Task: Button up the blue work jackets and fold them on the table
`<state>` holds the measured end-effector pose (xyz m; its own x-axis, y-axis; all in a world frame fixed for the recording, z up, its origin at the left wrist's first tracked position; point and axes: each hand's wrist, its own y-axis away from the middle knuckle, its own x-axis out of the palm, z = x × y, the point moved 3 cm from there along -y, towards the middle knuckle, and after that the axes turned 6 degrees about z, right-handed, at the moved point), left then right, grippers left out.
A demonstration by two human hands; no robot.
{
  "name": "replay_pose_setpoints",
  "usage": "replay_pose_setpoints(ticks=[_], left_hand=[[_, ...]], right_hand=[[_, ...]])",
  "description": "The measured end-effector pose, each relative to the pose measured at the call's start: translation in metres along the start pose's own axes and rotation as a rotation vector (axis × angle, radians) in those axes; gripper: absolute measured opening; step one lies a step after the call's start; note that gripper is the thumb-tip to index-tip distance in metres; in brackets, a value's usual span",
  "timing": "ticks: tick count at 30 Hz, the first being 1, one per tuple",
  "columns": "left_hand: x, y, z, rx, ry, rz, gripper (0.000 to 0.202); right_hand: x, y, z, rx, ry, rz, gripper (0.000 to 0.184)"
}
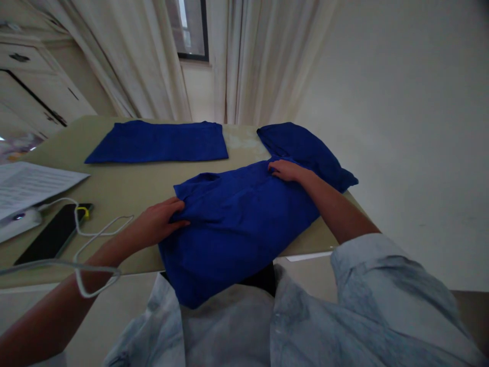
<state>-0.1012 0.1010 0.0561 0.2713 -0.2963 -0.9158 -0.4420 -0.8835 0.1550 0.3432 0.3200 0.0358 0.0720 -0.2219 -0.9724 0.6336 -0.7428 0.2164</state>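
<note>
A large piece of blue cloth [244, 219] lies over the table's front edge and hangs down toward my body. It looks sewn, with a faint seam and creases, but its exact kind does not show. My left hand [166, 216] pinches its left edge, thumb on top and the fingertips partly hidden in the folds. Near the far right edge, my right hand [287, 169] has its fingers curled into the material. Just beyond that hand, a bunched blue section [305, 148] spreads to the table's right corner; whether it joins the same cloth is unclear.
A folded blue cloth [160, 142] lies at the back of the pale table [126, 178]. On the left are printed papers [34, 183], a black phone [53, 234] and a white cable [78, 255] crossing above my left forearm. A wall [412, 153] borders the right side.
</note>
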Motion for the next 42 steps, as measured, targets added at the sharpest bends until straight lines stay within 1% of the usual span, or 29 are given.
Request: replay_pose_setpoints(ticks=[2, 4, 6, 8, 9, 10, 12, 15, 18, 19, 20, 21, 23, 24, 25, 26, 27, 28, 29, 30, 32, 33, 35, 37, 38, 39, 40, 42], left_hand=[[-0.015, 0.003, -0.001, 0.007, 0.010, -0.058, 0.035], [-0.032, 0.001, -0.003, -0.030, -0.007, -0.122, 0.036], [-0.048, -0.006, -0.006, -0.102, -0.056, -0.176, 0.036], [-0.058, -0.017, -0.009, -0.173, -0.117, -0.198, 0.037], [-0.060, -0.023, -0.010, -0.189, -0.140, -0.188, 0.038], [-0.060, -0.026, -0.011, -0.192, -0.155, -0.169, 0.040], [-0.057, -0.028, -0.008, -0.169, -0.147, -0.133, 0.041], [-0.050, -0.016, 0.006, -0.104, -0.069, -0.138, 0.043], [-0.046, -0.002, 0.019, -0.042, 0.003, -0.158, 0.046], [-0.047, -0.001, 0.021, -0.023, 0.010, -0.170, 0.047], [-0.049, -0.001, 0.020, -0.007, 0.009, -0.183, 0.048], [-0.051, -0.004, 0.019, 0.000, -0.001, -0.201, 0.049], [-0.057, -0.016, 0.013, -0.041, -0.033, -0.265, 0.048], [-0.060, -0.025, 0.010, -0.084, -0.054, -0.310, 0.047], [-0.060, -0.036, 0.008, -0.128, -0.080, -0.355, 0.047], [-0.059, -0.048, 0.006, -0.162, -0.101, -0.389, 0.050], [-0.055, -0.061, 0.005, -0.176, -0.112, -0.398, 0.055], [-0.048, -0.074, 0.006, -0.171, -0.109, -0.382, 0.061], [-0.040, -0.087, 0.008, -0.155, -0.095, -0.346, 0.066], [-0.032, -0.099, 0.011, -0.140, -0.073, -0.302, 0.071], [-0.018, -0.118, 0.020, -0.128, -0.032, -0.219, 0.083], [-0.014, -0.126, 0.024, -0.129, -0.024, -0.174, 0.090], [-0.010, -0.137, 0.029, -0.137, -0.020, -0.083, 0.102], [-0.012, -0.145, 0.032, -0.132, -0.005, -0.005, 0.105], [-0.014, -0.150, 0.033, -0.125, 0.013, 0.029, 0.103], [-0.016, -0.155, 0.033, -0.116, 0.039, 0.063, 0.100], [-0.018, -0.160, 0.033, -0.108, 0.071, 0.102, 0.097], [-0.022, -0.170, 0.030, -0.099, 0.150, 0.192, 0.093]], right_hand=[[-0.002, 0.005, -0.001, 0.029, 0.028, 0.073, 0.023], [-0.007, 0.009, 0.001, 0.048, 0.065, 0.109, 0.024], [-0.013, 0.011, 0.006, 0.046, 0.097, 0.074, 0.037], [-0.017, 0.009, 0.012, 0.050, 0.115, 0.045, 0.054], [-0.017, 0.008, 0.014, 0.067, 0.123, 0.064, 0.058], [-0.015, 0.006, 0.016, 0.093, 0.131, 0.103, 0.058], [-0.012, 0.005, 0.020, 0.151, 0.149, 0.181, 0.049], [-0.012, 0.010, 0.025, 0.165, 0.188, 0.232, 0.033], [-0.023, 0.019, 0.027, 0.137, 0.208, 0.274, 0.024], [-0.031, 0.021, 0.025, 0.150, 0.203, 0.253, 0.023], [-0.041, 0.023, 0.022, 0.187, 0.190, 0.193, 0.022], [-0.051, 0.023, 0.017, 0.250, 0.168, 0.090, 0.022], [-0.068, 0.024, 0.006, 0.426, 0.085, -0.190, 0.027], [-0.072, 0.024, 0.001, 0.500, 0.023, -0.305, 0.031], [-0.070, 0.023, -0.002, 0.548, -0.051, -0.377, 0.038], [-0.065, 0.023, -0.003, 0.566, -0.133, -0.417, 0.046], [-0.058, 0.023, -0.002, 0.557, -0.214, -0.442, 0.056], [-0.049, 0.025, 0.001, 0.531, -0.288, -0.472, 0.063], [-0.040, 0.030, 0.005, 0.501, -0.349, -0.522, 0.066], [-0.031, 0.039, 0.011, 0.480, -0.398, -0.594, 0.064], [-0.014, 0.068, 0.023, 0.480, -0.454, -0.755, 0.057], [-0.004, 0.087, 0.030, 0.515, -0.464, -0.825, 0.057], [0.017, 0.130, 0.045, 0.654, -0.419, -0.959, 0.063], [0.043, 0.171, 0.063, 0.855, -0.331, -1.066, 0.081], [0.056, 0.186, 0.072, 0.949, -0.323, -1.084, 0.092], [0.070, 0.197, 0.081, 1.027, -0.368, -1.091, 0.102], [0.083, 0.204, 0.088, 1.084, -0.460, -1.100, 0.111], [0.102, 0.206, 0.098, 1.135, -0.733, -1.138, 0.122]])
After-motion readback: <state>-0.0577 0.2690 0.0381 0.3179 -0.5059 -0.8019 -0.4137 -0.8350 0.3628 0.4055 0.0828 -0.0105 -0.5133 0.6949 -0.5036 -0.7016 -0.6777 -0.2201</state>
